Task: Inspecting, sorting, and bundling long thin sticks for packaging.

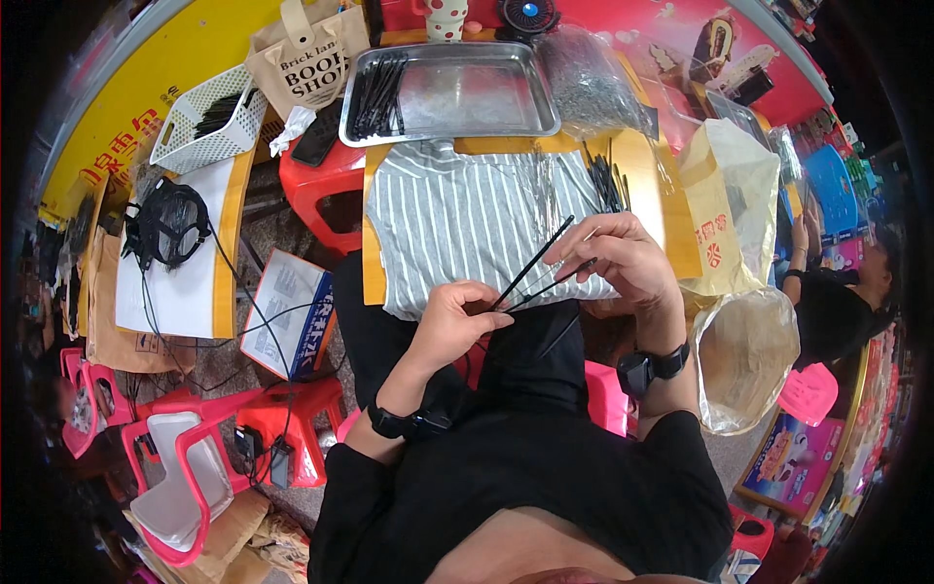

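My left hand (449,319) pinches the lower ends of thin black sticks (533,263) between thumb and fingers, just over the near edge of the striped cloth. One stick slants up to the right; another runs toward my right hand (628,261). That hand has its fingers curled and closed around the end of the second stick. Fine clear strips (545,200) lie on the grey and white striped cloth (452,219). To their right is a loose bundle of black sticks (608,185). A metal tray (467,92) beyond the cloth has more black sticks at its left end.
Clear plastic packaging (593,83) lies beside the tray. A paper bag (730,204) and an open-topped bin (744,360) stand at right. At left are a red stool (321,180) with a phone, a white basket (209,131) and a black strapped object (175,224).
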A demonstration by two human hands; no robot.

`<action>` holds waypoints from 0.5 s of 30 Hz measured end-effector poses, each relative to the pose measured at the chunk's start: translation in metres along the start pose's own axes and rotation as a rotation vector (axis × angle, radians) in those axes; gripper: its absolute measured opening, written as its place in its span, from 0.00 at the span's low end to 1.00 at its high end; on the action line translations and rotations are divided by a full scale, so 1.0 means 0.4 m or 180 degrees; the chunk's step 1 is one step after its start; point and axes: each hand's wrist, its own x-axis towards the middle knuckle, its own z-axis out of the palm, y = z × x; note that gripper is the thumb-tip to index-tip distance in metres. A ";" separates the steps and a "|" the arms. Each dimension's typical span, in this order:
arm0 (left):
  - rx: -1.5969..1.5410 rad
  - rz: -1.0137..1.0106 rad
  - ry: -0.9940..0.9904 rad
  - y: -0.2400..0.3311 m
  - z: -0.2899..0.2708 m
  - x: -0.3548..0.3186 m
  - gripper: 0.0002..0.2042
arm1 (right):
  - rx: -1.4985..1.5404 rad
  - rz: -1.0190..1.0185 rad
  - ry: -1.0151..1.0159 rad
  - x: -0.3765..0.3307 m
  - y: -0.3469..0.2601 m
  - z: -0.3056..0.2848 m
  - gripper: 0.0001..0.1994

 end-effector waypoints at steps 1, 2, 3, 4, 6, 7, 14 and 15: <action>0.0000 -0.0001 -0.0010 0.001 -0.001 0.000 0.07 | 0.0002 -0.0002 0.0009 0.000 0.001 -0.001 0.08; 0.0102 -0.0036 -0.0109 0.002 -0.004 -0.001 0.07 | -0.0036 -0.0031 -0.0069 0.000 0.003 -0.003 0.08; 0.0203 -0.0070 -0.0208 0.002 -0.006 0.000 0.06 | -0.0075 -0.0061 -0.0147 -0.001 0.004 -0.005 0.08; 0.0202 -0.0071 -0.0207 -0.002 -0.009 -0.001 0.06 | -0.0076 -0.0060 -0.0147 -0.002 0.003 -0.005 0.08; 0.0232 -0.0185 -0.0233 -0.013 -0.015 -0.002 0.07 | -0.0451 -0.0004 -0.0075 -0.004 -0.003 -0.004 0.08; 0.0229 -0.0182 -0.0237 -0.007 -0.015 -0.002 0.07 | -0.0456 -0.0005 -0.0070 -0.006 -0.006 -0.003 0.08; -0.0281 -0.0513 -0.0223 -0.012 -0.022 -0.002 0.12 | -0.1097 -0.0082 0.0094 -0.018 -0.019 0.021 0.08; -0.0358 -0.0545 -0.0212 -0.010 -0.023 -0.004 0.12 | -0.1199 -0.0095 0.0087 -0.018 -0.019 0.024 0.08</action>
